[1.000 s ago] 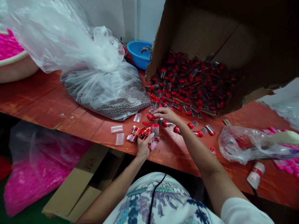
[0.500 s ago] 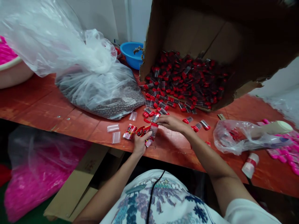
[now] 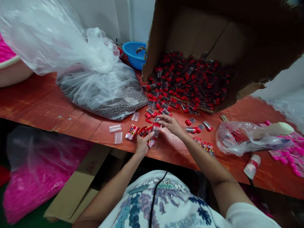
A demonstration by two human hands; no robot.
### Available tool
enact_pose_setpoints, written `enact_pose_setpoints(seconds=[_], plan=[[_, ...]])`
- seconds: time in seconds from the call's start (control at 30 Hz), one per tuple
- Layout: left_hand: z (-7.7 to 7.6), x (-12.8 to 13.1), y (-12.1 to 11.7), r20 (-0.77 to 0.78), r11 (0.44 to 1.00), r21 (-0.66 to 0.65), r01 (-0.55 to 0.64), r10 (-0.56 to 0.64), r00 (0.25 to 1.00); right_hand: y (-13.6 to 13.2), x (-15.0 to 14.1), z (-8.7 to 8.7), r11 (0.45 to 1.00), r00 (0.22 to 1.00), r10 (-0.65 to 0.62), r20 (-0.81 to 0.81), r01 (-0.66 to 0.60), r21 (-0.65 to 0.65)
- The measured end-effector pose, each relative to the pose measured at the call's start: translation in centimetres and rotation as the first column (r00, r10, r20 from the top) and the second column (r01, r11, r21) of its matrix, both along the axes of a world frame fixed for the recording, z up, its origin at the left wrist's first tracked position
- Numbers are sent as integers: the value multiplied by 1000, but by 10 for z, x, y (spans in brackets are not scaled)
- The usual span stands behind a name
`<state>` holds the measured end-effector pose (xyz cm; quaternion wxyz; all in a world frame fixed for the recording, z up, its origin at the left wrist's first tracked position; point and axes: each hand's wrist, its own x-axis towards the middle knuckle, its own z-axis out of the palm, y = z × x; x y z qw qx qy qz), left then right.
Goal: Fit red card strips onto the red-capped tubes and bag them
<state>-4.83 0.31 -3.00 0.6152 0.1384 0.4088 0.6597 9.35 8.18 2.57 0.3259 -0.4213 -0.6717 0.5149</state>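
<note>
Basically, a two-handed handling step at the table (image 3: 83, 125): left hand (image 3: 142, 145) steadies, right hand (image 3: 172, 124) works at the near edge of the small-tube pile. Left grip is narrow, closed around a red-capped container (image 3: 156, 130) plus printed red packets (image 3: 143, 131). Right fingers are bent and close together beside the container's cap, at a small clear tube (image 3: 157, 119); can't tell whether they pinch it or just touch it. Judging from this, any next move calls for a light fingertip pinch on the right and a steady left, since the packets look loose and could slip. Container looks see-through with a red top, dark contents inside, roughly upright; it's just above the table, between both hands. More red-capped tubes (image 3: 165, 106) lie just beyond, spilling from a cardboard box (image 3: 199, 34). Clear sleeves (image 3: 118, 138) lie left of the hands, near the bead bag (image 3: 102, 91).
</note>
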Motion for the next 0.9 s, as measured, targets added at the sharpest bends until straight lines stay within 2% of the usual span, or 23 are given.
enact_pose_setpoints(seconds=[0.13,0.23,0.33,0.4,0.5,0.57,0.7,0.8,0.83,0.9], plan=[[0,-1,-1,9,1000,20,3,-3,1000,-9,-1,7,979,977,72,198,-107,172],[-1,-2,-1,16,999,21,31,-32,999,-11,2,13,965,949,86,303,-155,210],[-1,-1,-1,12,1000,15,21,-21,1000,-7,6,11,975,957,144,251,-181,131],[0,-1,-1,7,1000,18,-8,8,1000,3,4,5,986,977,117,177,-137,100],[3,-3,-4,6,1000,29,-4,4,1000,26,-12,-12,975,984,3,178,-42,219],[5,-5,-7,5,999,26,24,-24,1000,43,-33,-23,930,966,-13,259,-83,358],[3,-9,-9,-17,997,11,71,-71,997,73,-82,-41,786,876,42,480,-326,525],[1,-9,-6,19,997,-16,76,-76,997,86,-105,-50,685,714,2,700,-511,519],[0,-9,-5,28,997,-15,79,-78,997,88,-108,-52,673,677,-14,736,-537,508],[0,-8,-4,37,996,-5,91,-91,995,89,-108,-56,672,652,-30,757,-547,498]])
